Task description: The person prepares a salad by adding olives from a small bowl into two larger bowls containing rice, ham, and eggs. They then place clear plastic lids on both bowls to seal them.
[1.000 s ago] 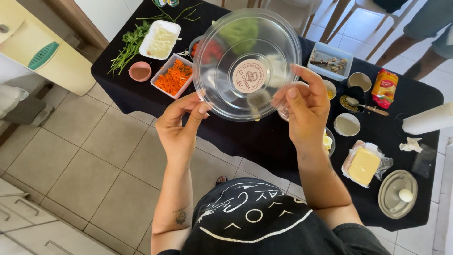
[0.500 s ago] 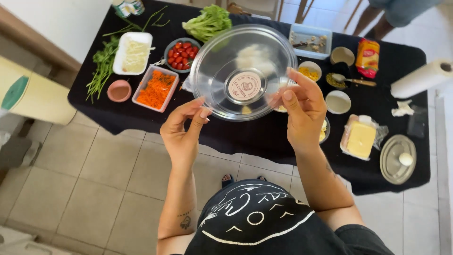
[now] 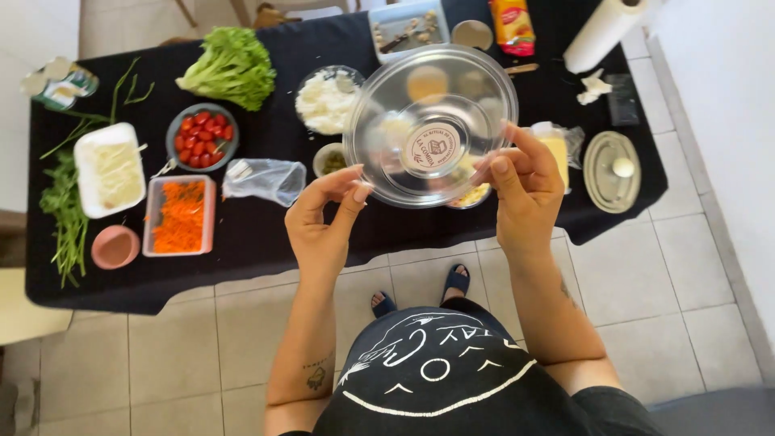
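Observation:
I hold a large clear glass bowl (image 3: 432,121) up in the air above the front of a table draped in black cloth (image 3: 266,234). A round sticker sits on its base. My left hand (image 3: 323,222) grips the bowl's near left rim with fingertips. On the right rim my right hand (image 3: 523,190) holds it, fingers curled over the edge. Through the glass I see small dishes on the table, blurred.
The table carries lettuce (image 3: 230,69), a bowl of cherry tomatoes (image 3: 203,136), a tray of grated carrot (image 3: 179,215), a white tray (image 3: 109,169), green stalks (image 3: 66,218), a pink cup (image 3: 115,246), a bowl of white food (image 3: 324,101), a plastic bag (image 3: 265,179), a paper towel roll (image 3: 601,32), a metal lid (image 3: 612,171).
The view has swung so the table now lies straight across, with more of its left side shown. The bowl stays held in both hands, slightly lower and nearer the table's front edge.

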